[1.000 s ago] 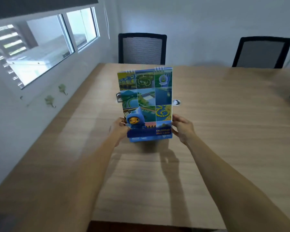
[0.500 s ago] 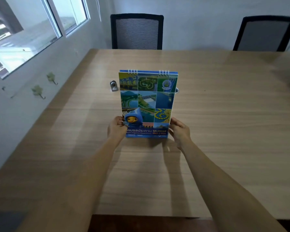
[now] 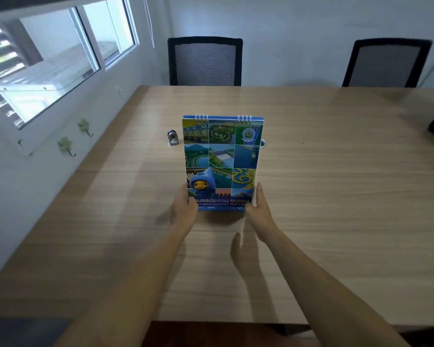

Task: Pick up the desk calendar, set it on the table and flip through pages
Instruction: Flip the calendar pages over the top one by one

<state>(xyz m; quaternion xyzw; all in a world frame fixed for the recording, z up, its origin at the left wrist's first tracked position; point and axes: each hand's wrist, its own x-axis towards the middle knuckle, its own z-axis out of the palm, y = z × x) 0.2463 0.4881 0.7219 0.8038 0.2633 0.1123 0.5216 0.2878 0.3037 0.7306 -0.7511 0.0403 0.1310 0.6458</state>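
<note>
Calendar [image 3: 222,161] stands upright on the wooden table [image 3: 336,196], its lower edge on the tabletop and its cover facing the camera. Both forearms reach forward from the near edge. The left hand [image 3: 183,211] curls around the lower left corner, thumb on the cover and fingers out of sight behind it. The right hand [image 3: 257,209] lies with straightened fingers along the lower right edge; whether it grips or only steadies cannot be told. The cover is a grid of green and blue aerial photographs, with a blue hooded cartoon figure at lower left and a blue band of lettering along the bottom. Two sets of white wire rings bind the top edge. A small metal object [image 3: 173,138] sits on the table just left of the calendar. Two black mesh-backed chairs [image 3: 205,61] stand at the far side.
</note>
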